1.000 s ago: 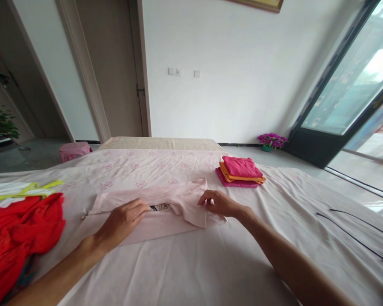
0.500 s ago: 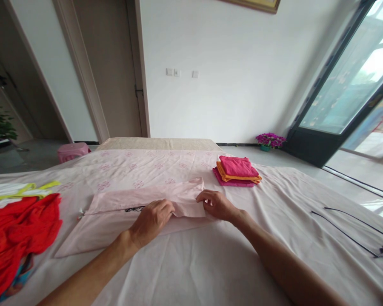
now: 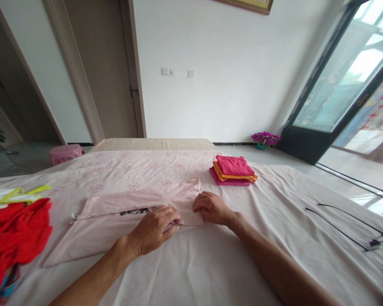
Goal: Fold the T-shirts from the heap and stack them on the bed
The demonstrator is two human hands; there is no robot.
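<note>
A pale pink garment (image 3: 105,233) with a dark print lies folded on the sheet in front of me. The fingers of my left hand (image 3: 156,227) rest on its folded-over part, with the thumb apart from them. At the garment's right end, my right hand (image 3: 212,207) has its fingers curled onto the cloth, holding the folded edge; its fingertips are partly hidden.
Beyond my right hand is a stack of folded pink and orange clothes (image 3: 232,171). Red clothing (image 3: 15,233) and white-and-yellow clothing (image 3: 17,194) lie at the left. Black-armed glasses (image 3: 347,221) are on the sheet (image 3: 191,272) at the right.
The folded-over flap has come down toward me and lies flatter. My left thumb has moved away from its fingers. My right fingers have curled lower onto the cloth. The view has shifted slightly right.
</note>
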